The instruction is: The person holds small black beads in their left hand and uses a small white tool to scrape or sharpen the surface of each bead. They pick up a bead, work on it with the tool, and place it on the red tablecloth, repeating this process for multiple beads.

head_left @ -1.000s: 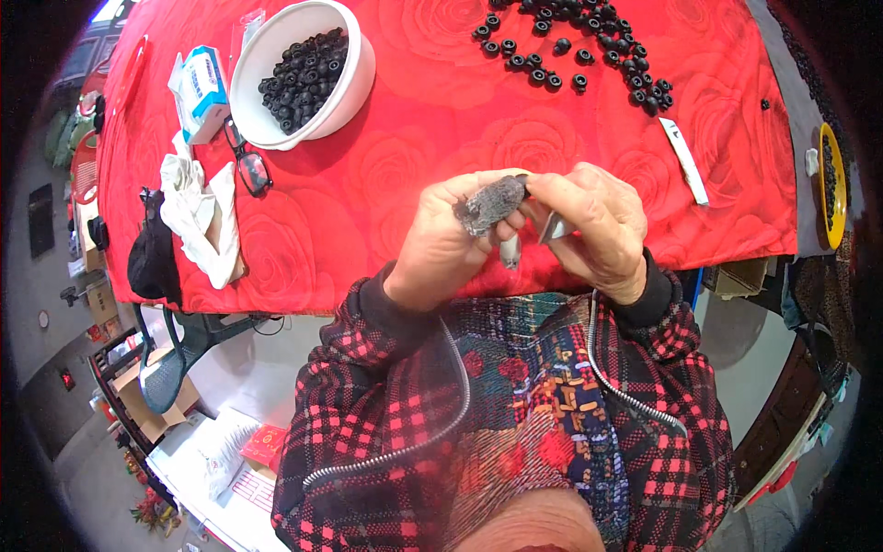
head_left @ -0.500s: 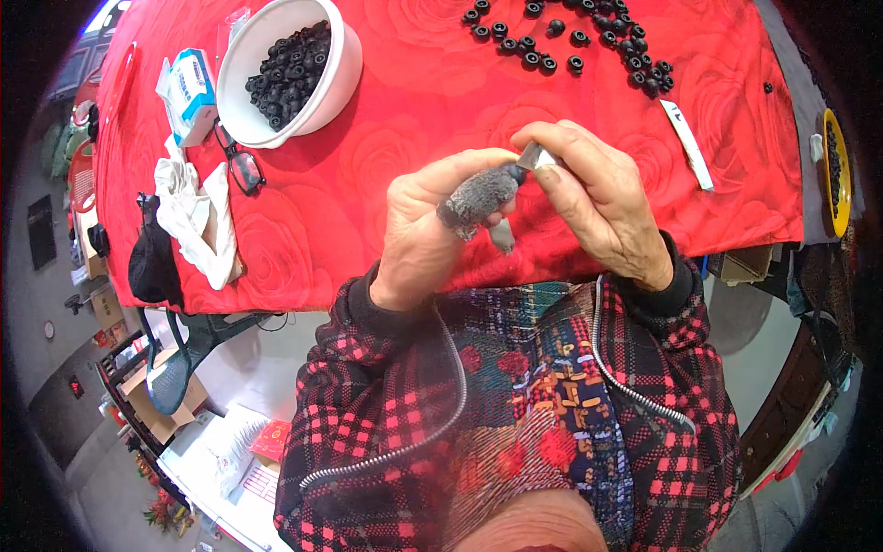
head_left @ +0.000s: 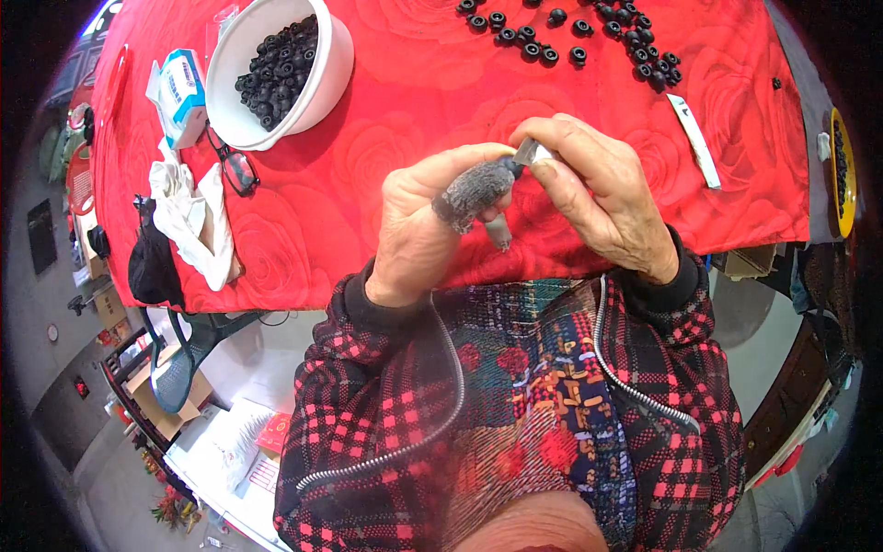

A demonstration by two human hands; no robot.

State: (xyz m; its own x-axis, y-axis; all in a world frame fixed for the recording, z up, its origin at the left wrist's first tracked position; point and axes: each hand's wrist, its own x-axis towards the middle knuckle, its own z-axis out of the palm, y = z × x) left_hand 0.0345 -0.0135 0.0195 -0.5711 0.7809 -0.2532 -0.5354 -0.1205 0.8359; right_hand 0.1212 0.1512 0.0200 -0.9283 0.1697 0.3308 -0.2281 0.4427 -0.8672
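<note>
Your left hand [head_left: 416, 221] pinched a dark piece [head_left: 510, 166], seemingly for steadiness; your right hand [head_left: 602, 193], at three o'clock, gripped a blade [head_left: 527, 150].

Red rose-patterned tablecloth [head_left: 395, 55], black-and-pink plaid jacket [head_left: 359, 405].
Dark grey finger wrap [head_left: 472, 191], paler grey finger cover [head_left: 498, 233], silver blade [head_left: 528, 151]; black knob-like pieces [head_left: 280, 74], white bowl [head_left: 328, 92], yellow plate [head_left: 849, 189]; black-framed eyeglasses [head_left: 239, 173], blue-and-white box [head_left: 182, 87], white cloth [head_left: 207, 225]; sweater [head_left: 566, 368] mixing navy, orange, teal, red.
</note>
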